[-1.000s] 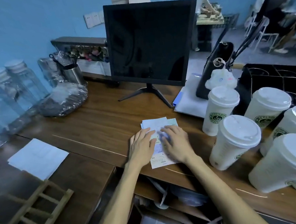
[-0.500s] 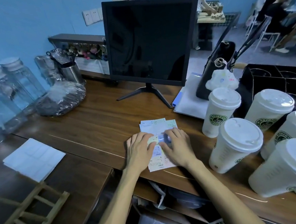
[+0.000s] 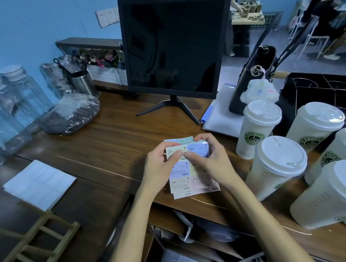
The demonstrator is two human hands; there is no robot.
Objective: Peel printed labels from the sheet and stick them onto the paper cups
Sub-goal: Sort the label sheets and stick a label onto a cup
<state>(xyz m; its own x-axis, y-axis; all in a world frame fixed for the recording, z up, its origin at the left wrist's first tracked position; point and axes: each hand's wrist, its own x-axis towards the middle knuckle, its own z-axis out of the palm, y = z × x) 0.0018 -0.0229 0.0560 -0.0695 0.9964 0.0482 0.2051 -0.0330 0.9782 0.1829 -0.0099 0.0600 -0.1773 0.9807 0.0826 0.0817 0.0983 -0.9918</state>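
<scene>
- Our left hand (image 3: 162,166) and right hand (image 3: 209,157) both pinch the label sheet (image 3: 188,166), raised off the wooden counter (image 3: 112,147).
- We should lift one corner slowly, avoiding tears.
- The lidded paper cups (image 3: 277,164) wait just right.

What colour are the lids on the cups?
White, seen best in the head view: each white paper cup wears a white plastic lid.

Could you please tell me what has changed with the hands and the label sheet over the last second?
Both hands, left hand and right hand, went from pressing flat to curling round the label sheet, lifting its far end. The paper cups stayed put.
</scene>
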